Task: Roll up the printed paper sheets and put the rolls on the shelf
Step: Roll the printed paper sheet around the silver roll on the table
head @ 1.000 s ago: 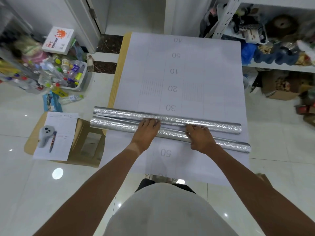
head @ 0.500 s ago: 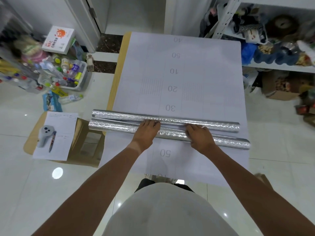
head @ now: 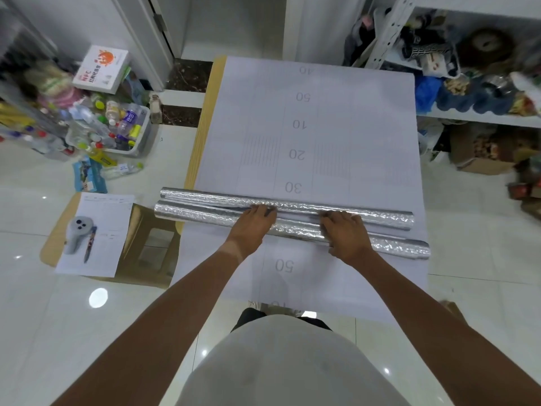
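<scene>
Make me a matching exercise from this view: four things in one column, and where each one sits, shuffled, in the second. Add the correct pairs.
Things
1. near silver roll
2. grey controller
3. white box with an orange print
4. printed number 40

Places
A. far end of the printed paper sheet
B. on a small sheet of paper over the cardboard at left
C. under the left hand and the right hand
D. on top of the clutter at upper left

Pairs: 1-C, 2-B, 3-D, 4-A
</scene>
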